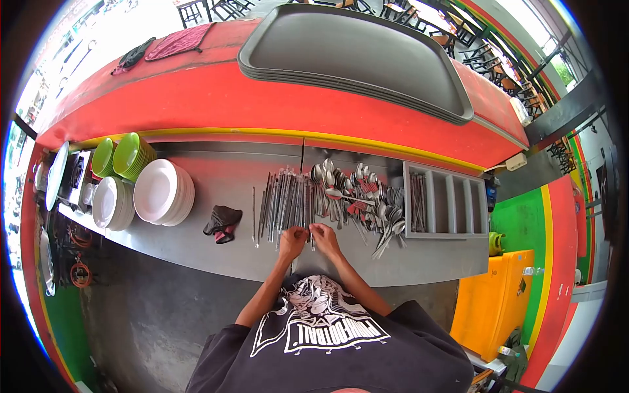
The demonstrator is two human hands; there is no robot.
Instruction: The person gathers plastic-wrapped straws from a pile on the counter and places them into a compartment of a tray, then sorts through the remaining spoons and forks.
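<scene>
My left hand is closed, fingertips pressed together, at the near end of a row of dark chopsticks. What it pinches is too small to make out. Beside it, my right hand has its thumb and fingers pinched at the near ends of the chopsticks on the row's right side. The chopsticks lie side by side on the steel counter, pointing away from me. To their right is a loose heap of spoons and forks, some with red wrapping or handles.
A grey cutlery tray holds dark sticks in its left compartment. White plates, green bowls and a dark crumpled cloth sit left. Large trays are stacked on the red ledge. An orange cabinet stands right.
</scene>
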